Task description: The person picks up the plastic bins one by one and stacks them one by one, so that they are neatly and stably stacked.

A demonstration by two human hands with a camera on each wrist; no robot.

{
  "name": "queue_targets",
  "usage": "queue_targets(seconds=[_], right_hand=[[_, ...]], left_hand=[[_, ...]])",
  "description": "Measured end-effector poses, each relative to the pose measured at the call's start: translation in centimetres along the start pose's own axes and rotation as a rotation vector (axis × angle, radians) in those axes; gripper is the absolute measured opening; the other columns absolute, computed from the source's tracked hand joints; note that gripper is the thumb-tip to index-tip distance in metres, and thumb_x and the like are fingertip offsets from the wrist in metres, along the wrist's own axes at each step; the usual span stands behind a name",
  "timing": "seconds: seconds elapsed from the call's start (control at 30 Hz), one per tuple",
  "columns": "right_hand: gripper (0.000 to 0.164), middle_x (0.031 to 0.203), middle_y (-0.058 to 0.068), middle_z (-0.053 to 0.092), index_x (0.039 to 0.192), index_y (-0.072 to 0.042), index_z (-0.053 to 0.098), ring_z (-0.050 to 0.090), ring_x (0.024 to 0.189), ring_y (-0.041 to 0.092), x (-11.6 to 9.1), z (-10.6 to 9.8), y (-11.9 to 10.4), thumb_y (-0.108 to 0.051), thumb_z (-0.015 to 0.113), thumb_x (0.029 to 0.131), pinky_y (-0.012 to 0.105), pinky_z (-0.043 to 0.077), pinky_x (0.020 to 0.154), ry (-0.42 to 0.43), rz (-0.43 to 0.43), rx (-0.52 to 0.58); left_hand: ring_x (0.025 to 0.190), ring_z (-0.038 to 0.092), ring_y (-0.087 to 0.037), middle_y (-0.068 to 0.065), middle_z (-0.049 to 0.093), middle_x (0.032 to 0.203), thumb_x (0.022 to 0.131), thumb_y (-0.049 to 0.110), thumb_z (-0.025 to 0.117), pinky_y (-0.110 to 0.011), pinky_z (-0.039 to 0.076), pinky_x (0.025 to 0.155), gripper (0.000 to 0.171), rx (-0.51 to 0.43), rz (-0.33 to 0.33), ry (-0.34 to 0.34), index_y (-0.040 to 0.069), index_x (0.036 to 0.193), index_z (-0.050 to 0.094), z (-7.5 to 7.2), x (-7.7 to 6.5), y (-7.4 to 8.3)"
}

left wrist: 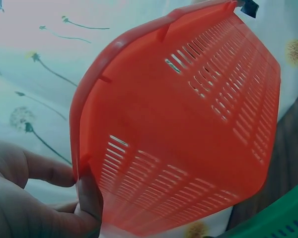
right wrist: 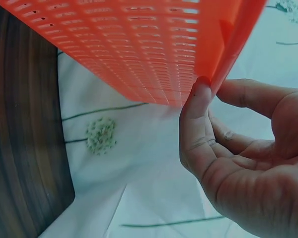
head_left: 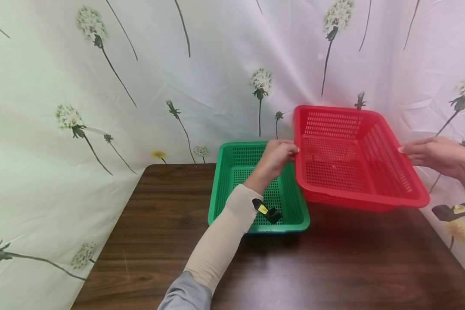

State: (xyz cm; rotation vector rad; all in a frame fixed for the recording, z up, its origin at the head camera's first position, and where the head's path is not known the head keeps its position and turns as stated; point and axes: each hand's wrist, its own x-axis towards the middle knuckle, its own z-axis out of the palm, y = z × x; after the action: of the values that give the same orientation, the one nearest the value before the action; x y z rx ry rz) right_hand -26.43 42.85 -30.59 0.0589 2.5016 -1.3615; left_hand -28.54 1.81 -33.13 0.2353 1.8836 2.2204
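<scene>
A red plastic basket (head_left: 333, 168) with slotted walls is held up over the right part of the table, its inside facing me. At its left rim, my left hand (head_left: 276, 157) pinches the edge between thumb and fingers. My right hand (head_left: 441, 157) grips the opposite rim in the same way. In the left wrist view the thumb and fingers of the left hand (left wrist: 49, 196) meet on the rim. The right wrist view shows the right hand (right wrist: 248, 144) pinching the rim from below. A green basket (head_left: 222, 185) sits on the table, partly behind my left forearm.
The dark wooden table (head_left: 155, 241) runs up to a white curtain (head_left: 217, 99) printed with dandelions. Under the green basket's front rim a thin blue edge (head_left: 277, 233) shows. Black straps with small devices are on both wrists.
</scene>
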Motion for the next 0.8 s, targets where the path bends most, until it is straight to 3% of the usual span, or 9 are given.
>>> queue_targets(seconds=[0.2,0.47,0.8], right_hand=[[0.038,0.096,-0.023,0.075,0.091,-0.051,0.073,0.077,0.090,0.004,0.3,0.7,-1.2,-0.024,0.054,0.112,0.020,0.062,0.081,-0.035,-0.025,0.054],[0.040,0.096,-0.021,0.074,0.090,-0.045,0.074,0.076,0.091,0.000,0.7,1.6,-2.4,-0.021,0.052,0.112,0.018,0.062,0.082,-0.047,-0.046,0.135],[0.030,0.099,-0.021,0.074,0.093,-0.046,0.072,0.076,0.096,0.003,0.7,3.2,-4.5,-0.026,0.058,0.110,0.019,0.062,0.086,-0.044,-0.047,0.136]], left_hand=[[0.080,0.065,-0.015,-0.036,0.066,0.131,0.101,-0.004,0.058,-0.028,0.058,0.079,0.029,-0.035,0.007,0.006,-0.017,0.125,0.068,-1.3,-0.2,0.5],[0.086,0.067,-0.014,-0.035,0.062,0.139,0.105,0.001,0.056,-0.026,0.058,0.083,0.035,-0.023,0.007,-0.044,-0.014,0.136,0.064,-3.5,-0.9,1.5],[0.096,0.070,-0.021,-0.031,0.065,0.138,0.106,0.004,0.058,-0.026,0.060,0.085,0.035,-0.050,0.014,-0.016,-0.011,0.136,0.065,-5.9,-1.6,2.4]])
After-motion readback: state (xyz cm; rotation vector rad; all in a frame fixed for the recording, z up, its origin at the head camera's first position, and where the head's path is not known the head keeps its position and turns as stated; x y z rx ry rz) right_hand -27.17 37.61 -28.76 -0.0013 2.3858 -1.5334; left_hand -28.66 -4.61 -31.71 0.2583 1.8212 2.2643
